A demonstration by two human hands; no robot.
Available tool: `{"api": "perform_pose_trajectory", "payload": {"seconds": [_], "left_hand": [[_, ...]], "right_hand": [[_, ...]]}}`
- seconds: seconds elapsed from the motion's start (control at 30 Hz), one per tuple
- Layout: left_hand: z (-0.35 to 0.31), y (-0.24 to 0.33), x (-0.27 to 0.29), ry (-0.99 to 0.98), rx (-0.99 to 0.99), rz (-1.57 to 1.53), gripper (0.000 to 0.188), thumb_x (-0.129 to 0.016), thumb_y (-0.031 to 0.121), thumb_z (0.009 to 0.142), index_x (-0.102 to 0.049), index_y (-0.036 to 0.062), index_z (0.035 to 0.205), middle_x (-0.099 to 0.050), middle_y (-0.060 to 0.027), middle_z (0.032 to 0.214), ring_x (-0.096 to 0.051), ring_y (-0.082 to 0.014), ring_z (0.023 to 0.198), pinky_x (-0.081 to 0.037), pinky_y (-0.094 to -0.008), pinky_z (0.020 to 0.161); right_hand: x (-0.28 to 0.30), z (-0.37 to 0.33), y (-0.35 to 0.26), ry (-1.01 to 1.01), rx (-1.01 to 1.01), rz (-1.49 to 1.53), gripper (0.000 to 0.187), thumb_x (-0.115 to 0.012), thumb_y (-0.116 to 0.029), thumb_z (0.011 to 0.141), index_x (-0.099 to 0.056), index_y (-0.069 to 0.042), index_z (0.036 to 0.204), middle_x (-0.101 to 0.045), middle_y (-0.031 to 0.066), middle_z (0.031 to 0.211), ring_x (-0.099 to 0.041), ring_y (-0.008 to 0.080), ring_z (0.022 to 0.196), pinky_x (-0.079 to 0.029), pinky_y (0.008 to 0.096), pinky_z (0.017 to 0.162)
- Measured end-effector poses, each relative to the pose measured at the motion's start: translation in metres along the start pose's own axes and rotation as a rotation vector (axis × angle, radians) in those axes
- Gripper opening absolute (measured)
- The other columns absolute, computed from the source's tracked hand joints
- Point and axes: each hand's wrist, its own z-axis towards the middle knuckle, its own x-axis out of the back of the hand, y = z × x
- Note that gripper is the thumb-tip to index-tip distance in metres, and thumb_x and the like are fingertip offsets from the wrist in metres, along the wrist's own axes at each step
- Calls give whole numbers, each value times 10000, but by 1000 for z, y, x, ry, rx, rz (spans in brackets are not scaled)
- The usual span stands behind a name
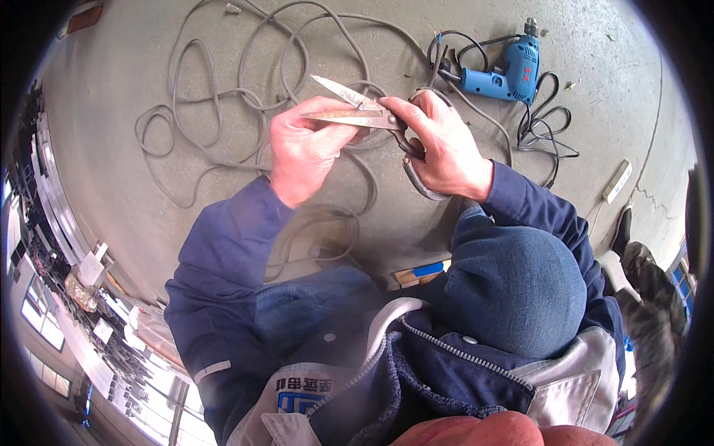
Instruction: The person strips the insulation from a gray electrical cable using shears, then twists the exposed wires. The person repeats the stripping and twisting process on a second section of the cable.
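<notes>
My right hand [446, 141] is closed round the handles of a pair of scissors [383, 119], whose worn metal blades point left and stand apart. My left hand [306, 152] is closed in a pinch right at the blades, its thumb along the lower one. Whatever its fingers hold is hidden behind the blades and thumb. Behind both hands, a long grey cable [245, 93] lies in loose loops on the floor, and one loop passes just under the left hand.
A blue power drill [509, 70] with a black cord [547, 134] lies at the far right. A white power strip [617, 181] is farther right. Between my jeans-clad knees [520, 286] sits a small blue and yellowish box [422, 273]. The grey concrete floor [595, 44] has a crack on the right.
</notes>
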Motion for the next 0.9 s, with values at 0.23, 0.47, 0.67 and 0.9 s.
{"api": "perform_pose_trajectory", "payload": {"seconds": [0.23, 0.47, 0.67, 0.9], "left_hand": [[-1, -4, -3, 71, -3, 109, 133, -645, -95, 872, -694, -27, 975, -739, -140, 989, -707, -180, 828, -591, -290, 710], [-3, 3, -4, 47, 4, 101, 118, -640, -67, 880, -688, -11, 972, -704, -48, 862, -594, -71, 709, -474, -224, 636], [-2, 6, -1, 3, -16, 118, 129, -628, -78, 874, -693, -21, 970, -695, -29, 857, -595, -63, 740, -474, -224, 664], [0, 10, 5, -49, -4, 105, 105, -650, -51, 876, -699, -29, 967, -700, -30, 858, -607, -63, 761, -485, -227, 682]], "right_hand": [[-5, -3, 1, -21, 4, 103, 747, -723, -9, 656, -522, -112, 1369, -519, 136, 948, -540, 332, 881, -467, 430, 770], [-8, -5, 4, -64, 19, 253, 711, -697, -9, 707, -492, -76, 1383, -525, 152, 1003, -535, 351, 912, -460, 419, 818], [-6, -9, 7, -174, -50, 375, 719, -689, 1, 716, -482, -57, 1402, -539, 148, 1004, -553, 338, 930, -463, 410, 833], [-12, -7, 7, -166, 3, 544, 712, -635, 16, 716, -495, -41, 1412, -543, 108, 965, -560, 271, 874, -473, 384, 778]]}}
